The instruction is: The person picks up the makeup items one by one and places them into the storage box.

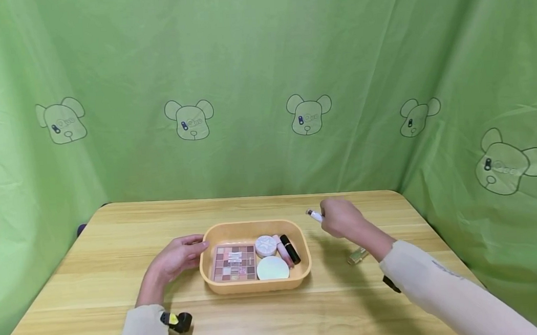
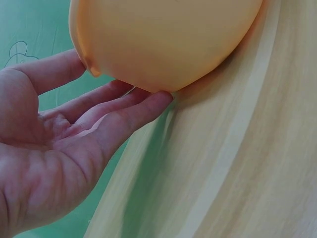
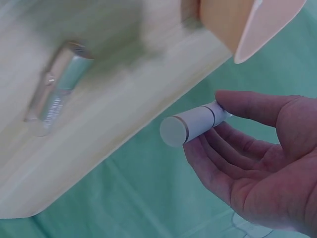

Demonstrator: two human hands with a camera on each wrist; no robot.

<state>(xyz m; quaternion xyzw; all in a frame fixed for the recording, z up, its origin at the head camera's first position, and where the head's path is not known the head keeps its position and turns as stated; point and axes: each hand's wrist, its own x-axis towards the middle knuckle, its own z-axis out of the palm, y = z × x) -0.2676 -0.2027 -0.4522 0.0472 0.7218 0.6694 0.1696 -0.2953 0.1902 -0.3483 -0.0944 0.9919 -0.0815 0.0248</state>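
A yellow-orange tray (image 1: 257, 286) stands on the table. In it lie an eyeshadow palette (image 1: 234, 264), a round white patterned case (image 1: 266, 245), a plain round white compact (image 1: 272, 268), a pink tube (image 1: 283, 251) and a black tube (image 1: 290, 249). My left hand (image 1: 181, 257) holds the tray's left side, thumb at the rim and fingers against the outer wall (image 2: 163, 44). Right of the tray, above the table, my right hand (image 1: 343, 218) pinches a white lipstick tube (image 3: 195, 121) with thin dark bands between thumb and fingertips.
A shiny gold-green tube (image 1: 358, 256), with a clear end (image 3: 47, 119) in the right wrist view, lies on the wooden table (image 1: 241, 323) below my right forearm. Green curtains (image 1: 242, 46) with bear prints hang behind the table and at both sides.
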